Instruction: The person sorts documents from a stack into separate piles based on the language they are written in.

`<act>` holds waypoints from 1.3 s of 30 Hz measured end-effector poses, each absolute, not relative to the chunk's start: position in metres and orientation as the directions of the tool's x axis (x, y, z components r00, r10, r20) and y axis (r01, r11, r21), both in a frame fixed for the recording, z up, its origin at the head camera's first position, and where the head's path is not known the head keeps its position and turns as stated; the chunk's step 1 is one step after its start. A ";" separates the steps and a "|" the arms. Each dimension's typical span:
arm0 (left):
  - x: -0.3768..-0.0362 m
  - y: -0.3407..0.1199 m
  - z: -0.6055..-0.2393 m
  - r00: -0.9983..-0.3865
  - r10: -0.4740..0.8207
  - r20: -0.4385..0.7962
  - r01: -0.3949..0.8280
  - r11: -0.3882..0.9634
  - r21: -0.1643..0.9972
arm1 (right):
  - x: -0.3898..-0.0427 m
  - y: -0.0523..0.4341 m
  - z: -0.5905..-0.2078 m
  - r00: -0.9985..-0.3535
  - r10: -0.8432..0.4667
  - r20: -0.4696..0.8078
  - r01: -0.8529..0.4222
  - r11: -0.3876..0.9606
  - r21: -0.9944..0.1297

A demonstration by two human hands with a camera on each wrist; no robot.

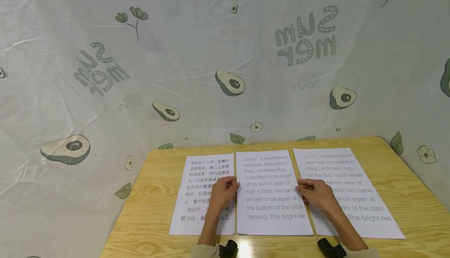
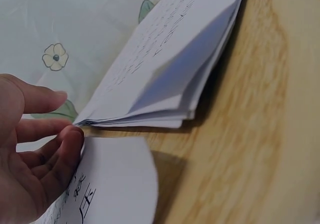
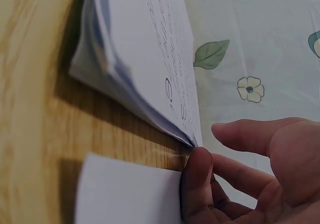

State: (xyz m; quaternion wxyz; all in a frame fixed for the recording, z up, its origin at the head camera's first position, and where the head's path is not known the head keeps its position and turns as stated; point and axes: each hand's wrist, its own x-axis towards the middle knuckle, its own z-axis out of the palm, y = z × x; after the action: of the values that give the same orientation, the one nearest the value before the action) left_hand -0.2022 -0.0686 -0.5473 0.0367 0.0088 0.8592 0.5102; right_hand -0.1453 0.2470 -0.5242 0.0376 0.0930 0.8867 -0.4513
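Observation:
A stack of printed white sheets with English text lies in the middle of the table. In the head view my left hand is at its left edge and my right hand at its right edge. The left wrist view shows the left fingertips touching the stack's edge, the thumb held apart from it. Likewise, the right fingertips touch the opposite edge in the right wrist view, thumb raised clear. Several sheets of the stack fan slightly apart at the near end.
On the left lies paper with Chinese text, partly under my left hand and forearm. More paper with English text lies on the right, partly covered by my right hand. The wooden table meets an avocado-patterned cloth behind.

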 end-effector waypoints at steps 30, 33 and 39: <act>-0.197 -0.064 -0.541 -0.996 0.092 0.008 0.050 0.466 0.883 | -0.142 0.241 -0.516 -0.991 0.121 -0.055 0.117 0.598 -0.793; -0.197 -0.063 -0.541 -0.996 0.090 0.012 0.052 0.456 0.888 | -0.141 0.240 -0.516 -0.990 0.120 -0.078 0.132 0.555 -0.822; -0.196 -0.060 -0.541 -0.997 0.069 0.031 0.059 0.453 0.889 | -0.140 0.241 -0.515 -0.988 0.116 -0.101 0.147 0.515 -0.844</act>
State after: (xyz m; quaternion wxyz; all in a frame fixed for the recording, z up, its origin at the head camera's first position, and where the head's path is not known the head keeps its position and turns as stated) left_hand -0.1960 -0.0604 -0.5410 0.0047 0.0377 0.8524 0.5215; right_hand -0.1402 0.2405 -0.5146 0.0159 0.0754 0.8702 -0.4866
